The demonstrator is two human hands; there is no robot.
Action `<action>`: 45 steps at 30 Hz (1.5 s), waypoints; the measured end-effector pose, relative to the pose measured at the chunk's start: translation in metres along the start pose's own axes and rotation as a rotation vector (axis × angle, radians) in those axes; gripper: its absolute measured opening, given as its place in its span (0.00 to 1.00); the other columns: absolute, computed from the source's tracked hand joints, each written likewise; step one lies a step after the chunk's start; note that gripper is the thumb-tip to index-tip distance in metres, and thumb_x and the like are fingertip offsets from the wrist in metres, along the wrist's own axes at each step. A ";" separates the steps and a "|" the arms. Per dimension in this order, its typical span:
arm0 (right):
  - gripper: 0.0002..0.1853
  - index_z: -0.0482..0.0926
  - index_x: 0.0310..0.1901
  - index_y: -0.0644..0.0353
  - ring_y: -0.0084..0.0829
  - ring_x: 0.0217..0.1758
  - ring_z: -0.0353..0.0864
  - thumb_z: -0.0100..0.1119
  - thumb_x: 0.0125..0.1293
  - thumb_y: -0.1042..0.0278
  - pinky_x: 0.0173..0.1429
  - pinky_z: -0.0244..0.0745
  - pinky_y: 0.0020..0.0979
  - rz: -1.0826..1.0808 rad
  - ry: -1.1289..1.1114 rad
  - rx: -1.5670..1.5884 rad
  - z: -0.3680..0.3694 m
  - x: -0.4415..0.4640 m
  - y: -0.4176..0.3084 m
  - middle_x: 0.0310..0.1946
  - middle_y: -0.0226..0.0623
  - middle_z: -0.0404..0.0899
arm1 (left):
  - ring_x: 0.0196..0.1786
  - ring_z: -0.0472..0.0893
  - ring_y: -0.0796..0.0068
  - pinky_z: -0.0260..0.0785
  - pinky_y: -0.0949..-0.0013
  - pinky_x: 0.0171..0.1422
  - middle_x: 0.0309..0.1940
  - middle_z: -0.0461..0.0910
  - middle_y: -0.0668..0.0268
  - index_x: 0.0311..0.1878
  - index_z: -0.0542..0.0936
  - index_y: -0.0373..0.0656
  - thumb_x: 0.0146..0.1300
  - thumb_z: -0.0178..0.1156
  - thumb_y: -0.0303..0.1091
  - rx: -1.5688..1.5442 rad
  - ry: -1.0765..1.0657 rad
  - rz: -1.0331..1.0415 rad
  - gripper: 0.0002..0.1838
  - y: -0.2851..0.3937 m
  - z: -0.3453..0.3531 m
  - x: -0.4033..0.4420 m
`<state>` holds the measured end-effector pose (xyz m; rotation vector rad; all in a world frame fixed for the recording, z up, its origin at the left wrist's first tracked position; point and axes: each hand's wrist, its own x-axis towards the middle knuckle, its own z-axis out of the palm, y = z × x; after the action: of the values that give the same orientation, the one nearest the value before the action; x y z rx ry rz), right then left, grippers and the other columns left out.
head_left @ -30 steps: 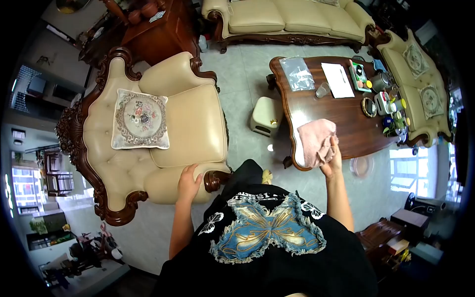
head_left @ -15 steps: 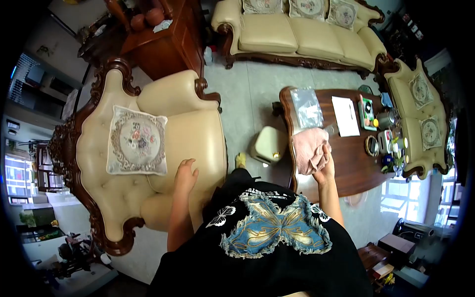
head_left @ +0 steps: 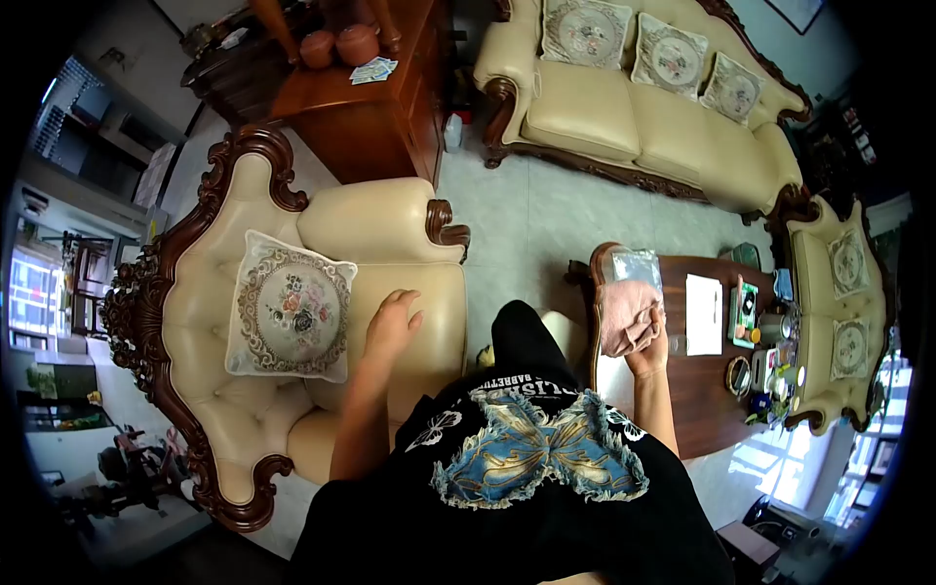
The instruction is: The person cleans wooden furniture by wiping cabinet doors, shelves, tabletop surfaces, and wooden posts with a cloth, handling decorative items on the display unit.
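Observation:
A crumpled pink cloth (head_left: 627, 317) is gripped in my right hand (head_left: 647, 353), held up over the near end of the dark wooden coffee table (head_left: 707, 409). Part of a clear plastic bag (head_left: 634, 263) shows behind the cloth. My left hand (head_left: 393, 325) is empty with its fingers apart, above the seat of the cream leather armchair (head_left: 429, 292). Against the armchair's back leans a floral cushion (head_left: 293, 307), to the left of that hand.
On the table are a white paper sheet (head_left: 704, 314), a green tray (head_left: 745, 312) and a metal cup (head_left: 774, 327). A long cream sofa (head_left: 624, 122) stands across the floor. A wooden cabinet (head_left: 366, 122) is beyond the armchair. My raised knee partly covers a pale stool.
My view has shifted, so the furniture appears lower and farther right. My knee has come up in front of the stool. The cloth stays in my right hand.

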<state>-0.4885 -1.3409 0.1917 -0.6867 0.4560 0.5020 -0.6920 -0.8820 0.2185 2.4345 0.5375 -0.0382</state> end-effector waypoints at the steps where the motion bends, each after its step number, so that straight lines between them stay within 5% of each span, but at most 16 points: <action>1: 0.27 0.70 0.71 0.57 0.47 0.71 0.75 0.53 0.78 0.51 0.76 0.70 0.50 0.007 -0.009 -0.003 0.003 0.013 0.001 0.67 0.44 0.76 | 0.65 0.78 0.49 0.72 0.55 0.70 0.61 0.79 0.51 0.63 0.79 0.39 0.65 0.66 0.32 -0.008 0.001 -0.006 0.23 -0.004 0.003 0.001; 7: 0.29 0.69 0.73 0.59 0.49 0.74 0.73 0.52 0.79 0.51 0.80 0.64 0.51 0.198 -0.155 -0.072 0.068 0.105 0.011 0.70 0.48 0.74 | 0.60 0.80 0.45 0.73 0.54 0.67 0.57 0.82 0.49 0.59 0.81 0.37 0.63 0.67 0.31 -0.053 0.105 -0.053 0.21 -0.053 0.013 -0.002; 12: 0.29 0.70 0.72 0.58 0.49 0.70 0.76 0.53 0.78 0.49 0.76 0.71 0.53 0.339 -0.256 -0.181 0.104 0.233 0.015 0.67 0.47 0.77 | 0.55 0.82 0.46 0.75 0.55 0.61 0.51 0.84 0.49 0.56 0.83 0.37 0.63 0.66 0.28 0.002 0.296 -0.184 0.18 -0.064 0.018 0.018; 15: 0.24 0.73 0.69 0.54 0.47 0.66 0.79 0.54 0.78 0.53 0.74 0.73 0.51 0.369 -0.243 -0.260 0.193 0.287 0.009 0.65 0.44 0.79 | 0.53 0.83 0.47 0.76 0.55 0.59 0.49 0.85 0.50 0.54 0.84 0.37 0.64 0.66 0.28 -0.138 0.329 -0.379 0.16 -0.037 0.027 0.087; 24: 0.24 0.72 0.70 0.51 0.43 0.67 0.78 0.51 0.80 0.48 0.73 0.73 0.51 0.439 -0.340 -0.390 0.316 0.487 -0.057 0.64 0.40 0.79 | 0.59 0.81 0.48 0.73 0.54 0.65 0.54 0.84 0.52 0.56 0.84 0.42 0.66 0.66 0.33 -0.140 0.374 -0.395 0.16 0.033 0.037 0.273; 26: 0.18 0.76 0.62 0.50 0.39 0.55 0.84 0.54 0.79 0.51 0.65 0.80 0.50 0.482 -0.377 -0.374 0.329 0.552 -0.057 0.53 0.37 0.83 | 0.59 0.81 0.48 0.73 0.54 0.65 0.54 0.84 0.52 0.56 0.84 0.43 0.66 0.66 0.32 -0.104 0.383 -0.420 0.16 0.044 0.031 0.294; 27: 0.11 0.73 0.50 0.48 0.35 0.42 0.77 0.55 0.79 0.51 0.56 0.81 0.46 0.489 -0.352 -0.381 0.342 0.575 -0.051 0.41 0.33 0.77 | 0.59 0.81 0.49 0.73 0.54 0.66 0.54 0.84 0.53 0.55 0.84 0.42 0.66 0.66 0.31 -0.069 0.422 -0.395 0.15 0.046 0.030 0.299; 30: 0.24 0.65 0.21 0.43 0.26 0.08 0.60 0.56 0.79 0.52 0.33 0.83 0.36 0.475 -0.242 -0.427 0.415 0.603 -0.024 0.09 0.23 0.63 | 0.59 0.81 0.50 0.73 0.55 0.66 0.53 0.84 0.54 0.55 0.84 0.42 0.66 0.66 0.29 -0.038 0.484 -0.426 0.14 0.063 0.009 0.315; 34: 0.22 0.67 0.22 0.43 0.26 0.11 0.63 0.55 0.79 0.54 0.33 0.82 0.36 0.614 -0.161 -0.367 0.492 0.634 0.013 0.10 0.24 0.65 | 0.58 0.82 0.52 0.74 0.56 0.65 0.52 0.85 0.55 0.53 0.84 0.42 0.67 0.64 0.26 -0.007 0.565 -0.498 0.11 0.068 -0.016 0.341; 36: 0.20 0.70 0.25 0.43 0.26 0.13 0.65 0.57 0.78 0.54 0.27 0.76 0.34 0.664 -0.382 -0.360 0.519 0.647 0.022 0.11 0.23 0.66 | 0.55 0.83 0.49 0.74 0.54 0.63 0.50 0.86 0.54 0.51 0.84 0.40 0.68 0.62 0.25 0.021 0.639 -0.486 0.10 0.063 -0.024 0.358; 39: 0.11 0.79 0.37 0.51 0.27 0.13 0.68 0.59 0.77 0.56 0.17 0.62 0.31 0.285 -0.510 -0.692 0.588 0.648 0.055 0.13 0.29 0.67 | 0.55 0.83 0.49 0.74 0.54 0.63 0.50 0.86 0.53 0.52 0.84 0.40 0.69 0.62 0.24 0.011 0.692 -0.469 0.11 0.056 -0.046 0.394; 41: 0.13 0.81 0.54 0.60 0.36 0.22 0.80 0.59 0.76 0.62 0.27 0.76 0.38 -0.266 -0.726 -0.856 0.636 0.639 0.075 0.22 0.36 0.80 | 0.56 0.83 0.50 0.74 0.54 0.64 0.51 0.85 0.53 0.54 0.84 0.40 0.69 0.62 0.23 0.039 0.780 -0.434 0.12 0.043 -0.054 0.419; 42: 0.19 0.76 0.64 0.61 0.44 0.37 0.83 0.60 0.75 0.64 0.42 0.79 0.43 -0.497 -0.836 -0.935 0.652 0.648 0.091 0.37 0.45 0.83 | 0.56 0.83 0.50 0.73 0.54 0.64 0.51 0.85 0.53 0.55 0.84 0.40 0.69 0.62 0.23 0.059 0.851 -0.426 0.12 0.039 -0.054 0.430; 44: 0.31 0.66 0.76 0.58 0.56 0.66 0.72 0.59 0.74 0.64 0.70 0.67 0.53 -0.859 -0.917 -1.152 0.664 0.663 0.132 0.65 0.55 0.72 | 0.58 0.83 0.50 0.73 0.55 0.65 0.53 0.84 0.53 0.58 0.83 0.40 0.69 0.62 0.21 0.035 0.916 -0.420 0.15 0.033 -0.060 0.451; 45: 0.34 0.62 0.79 0.54 0.60 0.80 0.59 0.59 0.74 0.62 0.82 0.53 0.58 -0.988 -0.885 -1.291 0.663 0.668 0.154 0.79 0.58 0.59 | 0.58 0.83 0.50 0.73 0.55 0.65 0.54 0.84 0.53 0.58 0.82 0.40 0.69 0.62 0.21 0.039 0.952 -0.431 0.16 0.035 -0.066 0.462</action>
<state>0.1013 -0.5917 0.2066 -1.6515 -1.1473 0.0373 -0.2619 -0.6972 0.2188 2.2041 1.4601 0.9662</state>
